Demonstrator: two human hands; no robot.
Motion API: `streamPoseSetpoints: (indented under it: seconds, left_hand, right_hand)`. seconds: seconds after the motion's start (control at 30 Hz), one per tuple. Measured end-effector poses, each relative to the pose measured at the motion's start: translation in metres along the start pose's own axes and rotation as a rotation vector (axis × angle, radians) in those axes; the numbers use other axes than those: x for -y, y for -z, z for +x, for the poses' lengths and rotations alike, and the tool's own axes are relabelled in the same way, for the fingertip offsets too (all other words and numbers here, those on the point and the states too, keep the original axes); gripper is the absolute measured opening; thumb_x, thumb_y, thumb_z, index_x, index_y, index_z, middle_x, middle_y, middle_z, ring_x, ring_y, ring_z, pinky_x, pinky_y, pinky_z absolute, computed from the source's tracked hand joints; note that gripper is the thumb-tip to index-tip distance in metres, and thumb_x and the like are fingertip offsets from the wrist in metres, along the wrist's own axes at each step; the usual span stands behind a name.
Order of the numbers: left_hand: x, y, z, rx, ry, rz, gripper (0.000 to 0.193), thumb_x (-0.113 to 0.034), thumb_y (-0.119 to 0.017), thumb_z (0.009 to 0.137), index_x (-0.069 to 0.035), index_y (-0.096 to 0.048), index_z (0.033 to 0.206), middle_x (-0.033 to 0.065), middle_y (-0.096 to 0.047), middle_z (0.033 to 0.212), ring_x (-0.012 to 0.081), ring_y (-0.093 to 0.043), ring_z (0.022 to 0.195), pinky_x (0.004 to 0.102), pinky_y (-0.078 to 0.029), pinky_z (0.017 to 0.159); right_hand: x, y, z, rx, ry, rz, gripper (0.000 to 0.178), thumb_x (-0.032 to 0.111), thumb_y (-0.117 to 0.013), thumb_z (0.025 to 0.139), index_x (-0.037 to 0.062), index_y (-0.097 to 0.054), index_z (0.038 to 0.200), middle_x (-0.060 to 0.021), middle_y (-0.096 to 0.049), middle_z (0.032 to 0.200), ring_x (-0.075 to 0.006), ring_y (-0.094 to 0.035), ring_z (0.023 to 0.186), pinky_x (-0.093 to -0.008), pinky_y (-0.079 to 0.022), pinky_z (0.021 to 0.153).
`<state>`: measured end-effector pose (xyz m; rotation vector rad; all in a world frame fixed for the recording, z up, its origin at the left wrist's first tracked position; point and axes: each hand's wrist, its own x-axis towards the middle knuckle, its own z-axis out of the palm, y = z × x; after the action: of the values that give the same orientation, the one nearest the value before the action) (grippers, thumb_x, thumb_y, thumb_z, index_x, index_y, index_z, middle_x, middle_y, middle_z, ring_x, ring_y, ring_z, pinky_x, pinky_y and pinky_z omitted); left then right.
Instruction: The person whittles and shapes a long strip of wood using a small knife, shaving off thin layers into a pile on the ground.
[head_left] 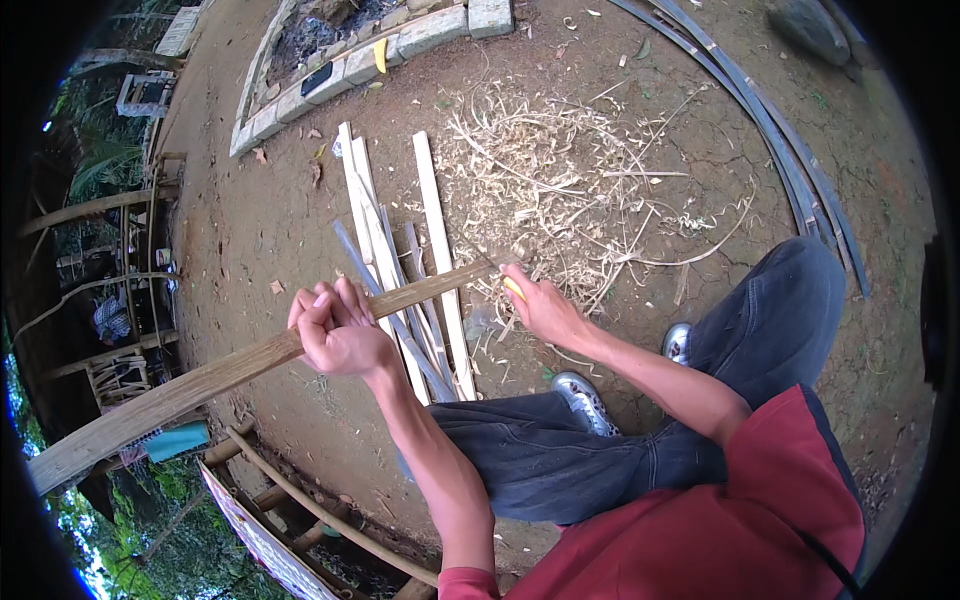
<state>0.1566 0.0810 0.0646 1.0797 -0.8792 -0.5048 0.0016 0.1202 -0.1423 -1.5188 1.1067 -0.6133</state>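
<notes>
My left hand (345, 328) is closed round a long flat bamboo strip (200, 385), which slants from the lower left up toward the middle of the view. At the strip's far end, my right hand (552, 312) grips the yellow handle (514, 288) of a knife. Its thin dark blade (487, 259) lies against or just over the strip's end; I cannot tell whether it has cut in. Behind the strip, several pale split slats (440, 250) lie on the ground. Curled wood shavings (540, 170) are heaped beyond my right hand.
Long dark bamboo strips (770, 130) curve along the ground at the right. A stone-block border (430, 35) at the top bears a yellow object (380, 56) and a flat black object (317, 79). Pole railings (330, 510) stand at the left. My bent knee (790, 310) is close to my right forearm.
</notes>
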Motion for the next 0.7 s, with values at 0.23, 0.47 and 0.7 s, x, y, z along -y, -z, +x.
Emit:
streamPoseSetpoints:
  seconds: [0.23, 0.47, 0.7]
  left_hand:
    - [-0.001, -0.004, -0.002, 0.027, -0.026, -0.017, 0.025, -0.005, -0.037, 0.079, -0.014, -0.022, 0.061, 0.0, -0.022, 0.052, 0.0099, -0.02, 0.04, 0.0241, -0.02, 0.034]
    - [0.001, -0.003, 0.001, -0.005, -0.063, -0.074, 0.027, 0.0, -0.038, 0.076, -0.013, -0.023, 0.058, 0.0005, -0.021, 0.049, 0.0086, -0.017, 0.037, 0.0236, -0.018, 0.031]
    - [0.001, 0.024, 0.021, 0.161, 0.112, -0.064, 0.027, -0.006, -0.04, 0.081, -0.013, -0.025, 0.059, 0.001, -0.024, 0.05, 0.011, -0.022, 0.041, 0.0249, -0.023, 0.038]
  right_hand:
    - [-0.066, -0.005, -0.001, 0.006, -0.07, -0.284, 0.044, 0.001, -0.04, 0.097, 0.0019, -0.036, 0.141, -0.0088, -0.051, 0.055, -0.016, -0.046, 0.038, -0.0302, -0.039, 0.031]
    - [-0.043, -0.007, 0.005, 0.003, -0.116, -0.09, 0.023, 0.004, -0.043, 0.098, 0.0026, -0.037, 0.12, -0.009, -0.053, 0.054, -0.021, -0.049, 0.041, -0.0338, -0.036, 0.033]
    - [-0.023, -0.005, -0.003, -0.033, -0.105, -0.073, 0.031, 0.009, -0.048, 0.098, 0.0052, -0.036, 0.127, -0.0062, -0.051, 0.056, -0.0165, -0.045, 0.042, -0.0301, -0.035, 0.036]
